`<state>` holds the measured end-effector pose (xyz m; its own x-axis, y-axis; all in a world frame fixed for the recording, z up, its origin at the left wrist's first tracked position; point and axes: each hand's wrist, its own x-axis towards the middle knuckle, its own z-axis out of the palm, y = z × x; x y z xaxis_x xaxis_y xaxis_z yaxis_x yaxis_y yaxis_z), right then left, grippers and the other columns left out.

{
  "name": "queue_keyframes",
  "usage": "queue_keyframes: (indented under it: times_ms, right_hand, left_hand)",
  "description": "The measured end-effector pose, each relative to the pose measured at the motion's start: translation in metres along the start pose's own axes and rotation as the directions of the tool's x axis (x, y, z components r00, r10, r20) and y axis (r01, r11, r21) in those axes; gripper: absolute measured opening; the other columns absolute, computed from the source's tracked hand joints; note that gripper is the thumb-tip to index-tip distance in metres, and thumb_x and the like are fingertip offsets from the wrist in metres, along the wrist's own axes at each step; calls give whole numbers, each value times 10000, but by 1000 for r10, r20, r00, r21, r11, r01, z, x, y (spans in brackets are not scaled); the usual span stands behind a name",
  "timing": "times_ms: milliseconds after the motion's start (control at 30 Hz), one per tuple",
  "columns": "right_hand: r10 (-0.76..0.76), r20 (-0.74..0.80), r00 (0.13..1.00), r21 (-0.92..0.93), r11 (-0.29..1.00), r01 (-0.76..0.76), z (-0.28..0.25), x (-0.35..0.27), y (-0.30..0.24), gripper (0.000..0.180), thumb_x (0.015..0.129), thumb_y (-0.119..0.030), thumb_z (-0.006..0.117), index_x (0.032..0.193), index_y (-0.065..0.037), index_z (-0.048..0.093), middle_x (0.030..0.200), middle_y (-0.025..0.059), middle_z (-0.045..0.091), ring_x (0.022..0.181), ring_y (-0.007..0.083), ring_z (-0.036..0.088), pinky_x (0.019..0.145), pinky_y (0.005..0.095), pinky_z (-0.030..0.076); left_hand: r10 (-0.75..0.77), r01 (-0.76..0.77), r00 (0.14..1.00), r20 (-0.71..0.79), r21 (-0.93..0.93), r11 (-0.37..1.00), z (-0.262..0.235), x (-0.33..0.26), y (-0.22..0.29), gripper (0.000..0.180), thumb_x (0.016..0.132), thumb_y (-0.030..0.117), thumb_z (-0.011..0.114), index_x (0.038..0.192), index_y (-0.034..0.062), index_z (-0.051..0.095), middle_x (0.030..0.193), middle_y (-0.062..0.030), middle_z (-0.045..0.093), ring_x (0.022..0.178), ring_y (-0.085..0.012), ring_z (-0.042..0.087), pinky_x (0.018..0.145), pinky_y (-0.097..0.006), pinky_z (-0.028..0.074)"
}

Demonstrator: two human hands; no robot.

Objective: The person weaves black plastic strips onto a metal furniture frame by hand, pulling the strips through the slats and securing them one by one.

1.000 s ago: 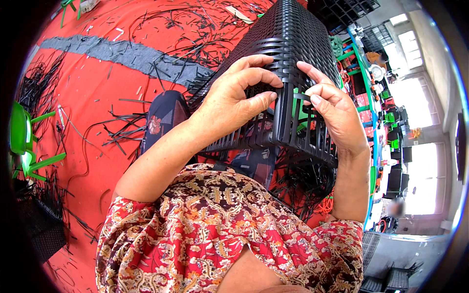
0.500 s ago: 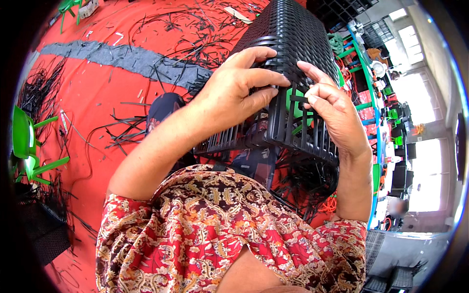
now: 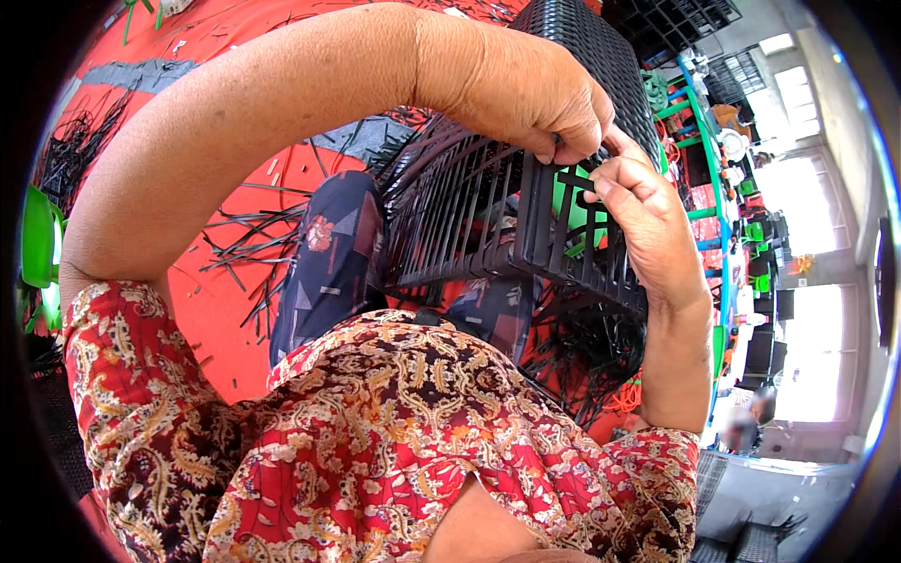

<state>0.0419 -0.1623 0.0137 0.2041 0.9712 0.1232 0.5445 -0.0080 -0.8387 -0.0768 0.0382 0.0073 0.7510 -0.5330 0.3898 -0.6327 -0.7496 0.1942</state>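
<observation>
Nearest, a person wears a red and cream patterned shirt (image 3: 375, 450) and dark trousers (image 3: 324, 253), with both arms reaching forward. Between the knees and beyond stands a black woven piece (image 3: 533, 216), its near corner under the hands; open slats line its near side, and tight weave covers its far part. The left hand (image 3: 568, 113) arches over that corner with fingers curled inward; whether it grips anything cannot be told, as the fingertips are partly hidden. Just beside it, the right hand (image 3: 648, 211) pinches a thin black strip (image 3: 572, 178) between thumb and finger. Below the piece to the right lies a tangle of loose black strips (image 3: 591, 366). The floor is covered in bright red sheeting (image 3: 202, 328), littered with black scraps on the left and crossed farther off by a ragged grey band (image 3: 141, 75). A green chair (image 3: 38, 235) stands at the far left. Along the right runs a green and blue frame crowded with items; beyond it, bright windows (image 3: 812, 338) break a pale wall (image 3: 845, 103).
</observation>
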Motion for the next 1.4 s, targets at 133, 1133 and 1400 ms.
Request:
queue_keyframes:
  times_ms: [133,1133,1400]
  right_hand:
    - [18,26,1000,-86,996,-16,5,9,-2,155,903,-91,529,850,42,588,1360,217,393,972,166,565,849,301,461]
    - [-311,-158,937,-804,592,61,-14,-57,-3,280,833,-191,628,1068,-40,607,1260,149,525,1203,305,458,1011,407,309]
    - [-385,-139,912,-842,531,95,-19,-66,18,202,803,-138,629,979,-41,646,1162,95,590,1154,289,493,967,408,341]
  left_hand:
    - [-27,25,999,-20,-102,994,-3,-7,-5,82,763,62,635,769,41,556,851,-72,543,820,-240,577,713,-340,466]
    - [-829,921,-110,-549,257,-292,37,-318,-27,163,783,60,566,942,49,597,939,-161,634,929,-355,596,779,-432,476]
    - [-361,613,699,-618,257,747,59,-103,10,262,845,274,655,929,26,644,869,-65,650,798,-162,619,664,-299,464]
